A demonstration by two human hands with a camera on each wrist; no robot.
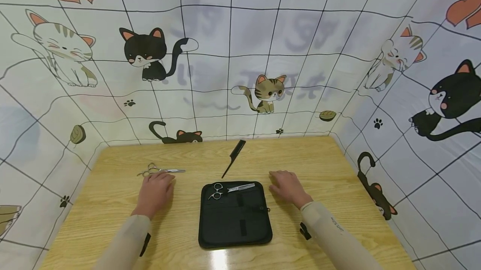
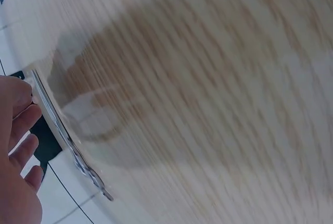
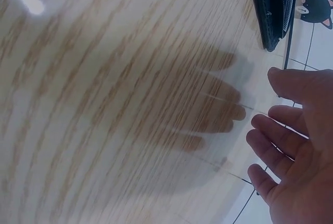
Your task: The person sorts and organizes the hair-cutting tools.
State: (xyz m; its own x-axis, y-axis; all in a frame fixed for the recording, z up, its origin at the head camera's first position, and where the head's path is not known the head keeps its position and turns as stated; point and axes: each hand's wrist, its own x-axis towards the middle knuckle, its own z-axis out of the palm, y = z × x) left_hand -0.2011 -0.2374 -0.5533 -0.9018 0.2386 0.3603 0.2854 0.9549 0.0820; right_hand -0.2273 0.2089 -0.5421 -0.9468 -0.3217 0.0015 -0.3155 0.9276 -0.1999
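Scissors [image 1: 166, 171] near the left hand [image 1: 155, 191] lie crosswise, pointing right.

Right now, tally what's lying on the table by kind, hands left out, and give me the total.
Case: 1
Comb: 1
Scissors: 2, one pair by the left hand, one pair on the case
Total: 4
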